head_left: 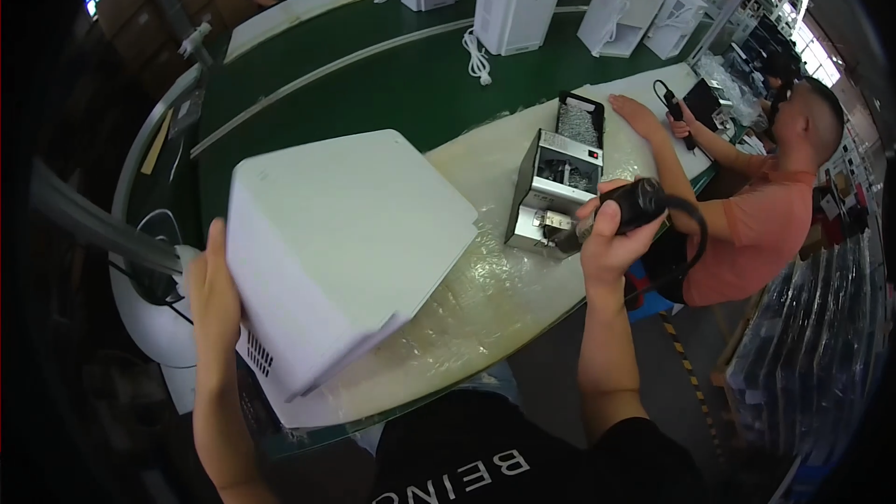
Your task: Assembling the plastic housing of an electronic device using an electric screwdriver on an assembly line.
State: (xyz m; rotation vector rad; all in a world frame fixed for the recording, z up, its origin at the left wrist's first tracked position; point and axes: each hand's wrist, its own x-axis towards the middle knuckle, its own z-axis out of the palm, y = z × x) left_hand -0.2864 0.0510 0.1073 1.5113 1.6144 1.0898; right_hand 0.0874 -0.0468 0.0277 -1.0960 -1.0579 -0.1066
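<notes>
A large white appliance housing (336,233) lies on the plastic-covered bench in front of me, with vent slots at its near left corner. Against its left side rests my left hand (215,289), fingers stretched along the edge. My right hand (614,241) is wrapped round a black electric screwdriver (639,205) whose thick cable loops down at the right. The screwdriver's front end points left, at the near end of an open-topped metal screw feeder (555,187). Where exactly its tip sits, I cannot tell.
A black tray (581,119) stands behind the feeder. Several white appliances (523,0) line the green conveyor (373,84), one with a bundled cord (477,61). At right, a person in an orange shirt (770,215) holds a black tool. A grey post (103,219) crosses the left side.
</notes>
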